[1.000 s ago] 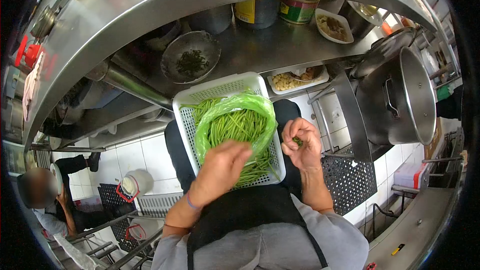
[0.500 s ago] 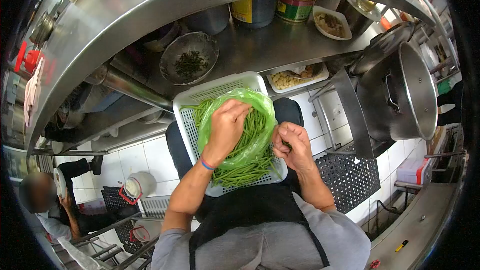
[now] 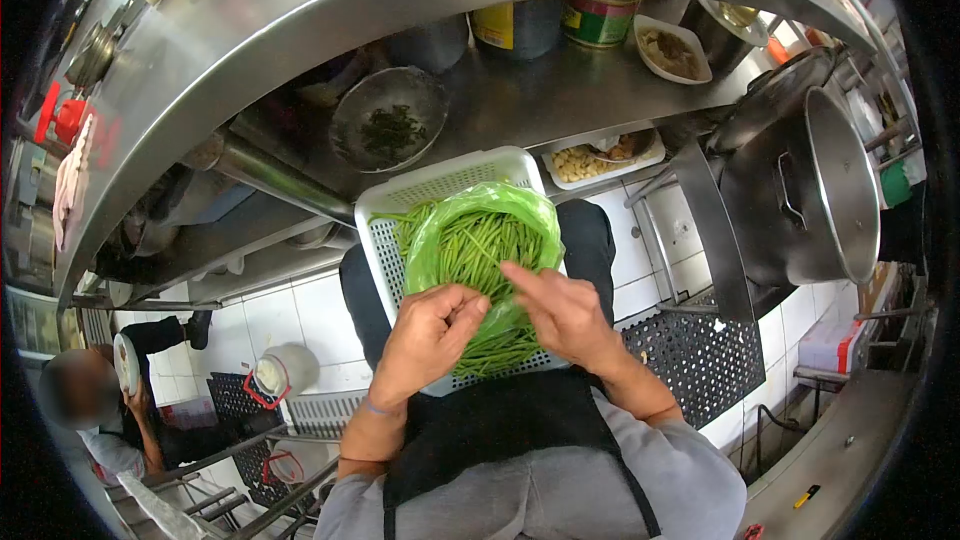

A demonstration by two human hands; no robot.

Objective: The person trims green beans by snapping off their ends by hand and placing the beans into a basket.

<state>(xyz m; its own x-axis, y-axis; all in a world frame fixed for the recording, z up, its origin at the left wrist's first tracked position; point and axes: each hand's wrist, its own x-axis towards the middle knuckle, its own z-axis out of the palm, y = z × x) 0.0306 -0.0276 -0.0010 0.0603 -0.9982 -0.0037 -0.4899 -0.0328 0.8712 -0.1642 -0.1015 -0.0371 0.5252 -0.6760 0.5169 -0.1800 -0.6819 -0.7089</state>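
Long green beans fill a thin green plastic bag, whose mouth lies wide apart. The bag sits inside a white perforated basket resting on my lap, and more beans lie loose in the basket around it. Over the near left rim of the bag is my left hand, its thumb and fingers pressed together; what they pinch is hidden. My right hand hovers above the bag's right side. Its index finger reaches over the beans while the other fingers curl in, and their contents are unclear.
A steel shelf ahead carries a bowl of dark greens, cans and a white dish. Below it stands a tray of pale pieces. A large steel pot is at right. Another person sits at lower left.
My left hand has come out of the bag toward its near left rim. My right hand has moved left from beside the basket to over the beans.
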